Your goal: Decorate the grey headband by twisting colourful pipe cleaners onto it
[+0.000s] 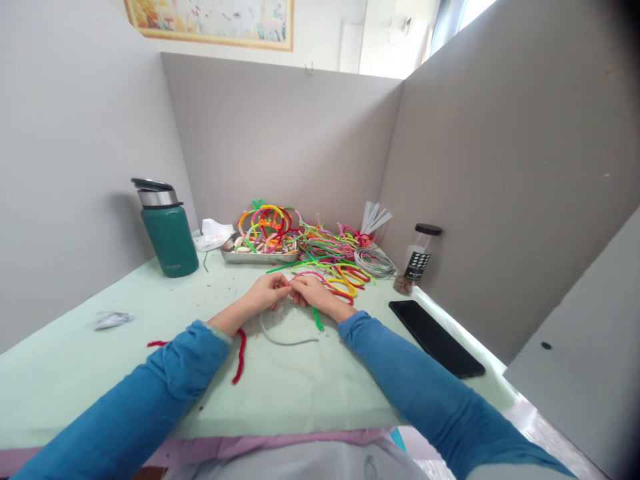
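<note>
My left hand (269,291) and my right hand (311,291) meet fingertip to fingertip over the pale green table (300,380), both pinching a thin pink pipe cleaner (306,274). A grey wire (280,335) curves on the table just below my hands. Beside my right wrist lies a short green pipe cleaner (318,319). A red pipe cleaner (241,356) rests next to my left forearm. What exactly sits between my fingertips is too small to make out.
A heap of coloured pipe cleaners (325,257) and a metal tray (257,255) with a pipe-cleaner figure stand behind my hands. A green flask (169,230) is at the left, a jar (417,259) and a black phone (436,337) at the right. Grey partitions enclose the desk.
</note>
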